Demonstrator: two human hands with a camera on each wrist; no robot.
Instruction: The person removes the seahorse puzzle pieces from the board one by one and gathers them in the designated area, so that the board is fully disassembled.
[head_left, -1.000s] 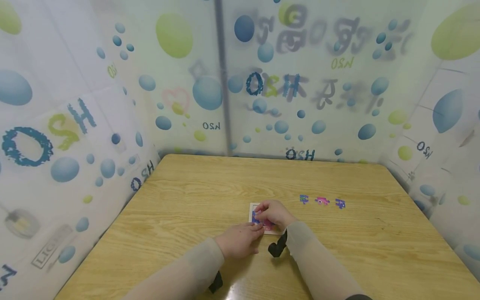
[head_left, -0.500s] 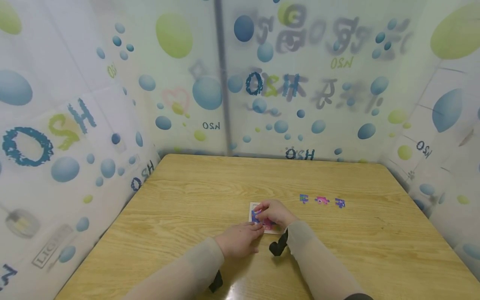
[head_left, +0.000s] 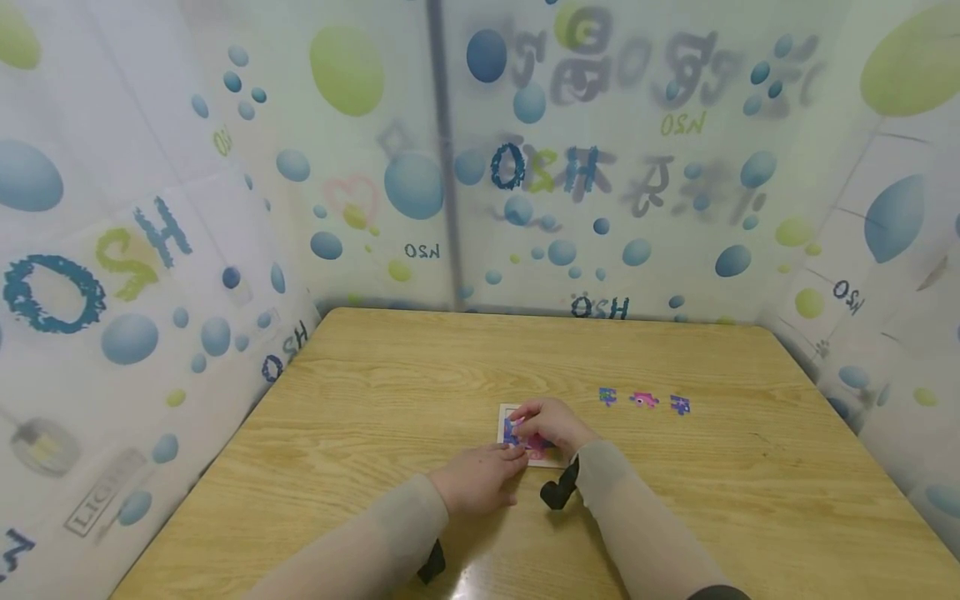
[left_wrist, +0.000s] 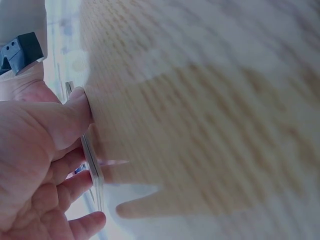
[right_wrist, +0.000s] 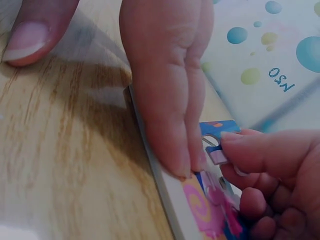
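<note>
A small jigsaw puzzle in a pale frame (head_left: pixel 502 427) lies on the table, partly covered by both hands. My left hand (head_left: pixel 480 481) rests at the frame's near left side, its straight fingertips pressing on a pink swirl piece (right_wrist: pixel 197 202). In the left wrist view, the thumb (left_wrist: pixel 78 107) of that hand touches the frame's edge. From the right, my right hand (head_left: pixel 557 423) reaches over the puzzle. Between thumb and forefinger it pinches a jigsaw piece (right_wrist: pixel 218 157), held low over the frame beside a blue part of the picture (right_wrist: pixel 227 126).
Three loose jigsaw pieces lie in a row beyond my right hand: a blue one (head_left: pixel 607 397), a pink one with an eye (head_left: pixel 643 401) and a purple-blue one (head_left: pixel 679 406). The wooden table (head_left: pixel 405 367) is enclosed by printed curtains (head_left: pixel 375 150) at the back and sides.
My right hand shifts very slightly to the right over the puzzle, still pinching at the same spot. My left hand and the three loose pieces stay where they were.
</note>
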